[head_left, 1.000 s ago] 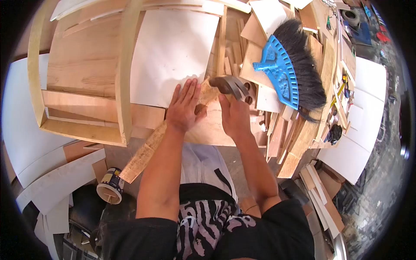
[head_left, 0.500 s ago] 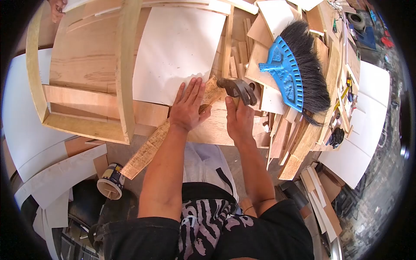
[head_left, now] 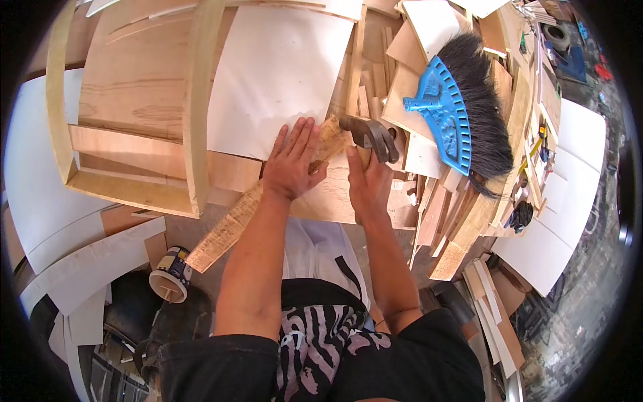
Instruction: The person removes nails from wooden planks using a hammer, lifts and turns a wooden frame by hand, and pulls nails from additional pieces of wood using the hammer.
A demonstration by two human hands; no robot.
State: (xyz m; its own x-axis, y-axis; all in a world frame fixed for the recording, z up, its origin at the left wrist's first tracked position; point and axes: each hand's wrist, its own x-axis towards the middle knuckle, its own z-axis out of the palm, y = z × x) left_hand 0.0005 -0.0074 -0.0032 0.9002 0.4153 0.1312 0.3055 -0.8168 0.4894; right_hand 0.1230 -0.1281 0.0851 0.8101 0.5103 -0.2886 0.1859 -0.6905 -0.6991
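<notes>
My left hand point(head_left: 292, 161) lies flat with its fingers stretched out on a rough wood strip point(head_left: 231, 224), which runs diagonally over the bench edge. My right hand point(head_left: 370, 179) is wrapped round the handle of a claw hammer point(head_left: 372, 137). The dark hammer head is over the strip's far end, its claw pointing right. Whether the head touches the wood I cannot tell. A white panel point(head_left: 278, 74) lies just beyond my left hand. To the right of the hammer is a blue broom head point(head_left: 442, 117) with black bristles.
A wooden frame point(head_left: 195, 107) stands at the left of the bench. Wood offcuts point(head_left: 445, 221) are piled at the right, by a long thick board point(head_left: 459, 241). A paint bucket point(head_left: 171, 275) sits below left. White sheets point(head_left: 569, 181) lie at the far right.
The hammer and my right hand have shifted slightly right in view, along with the bench items. A hand seen at the top left half a second ago is out of sight.
</notes>
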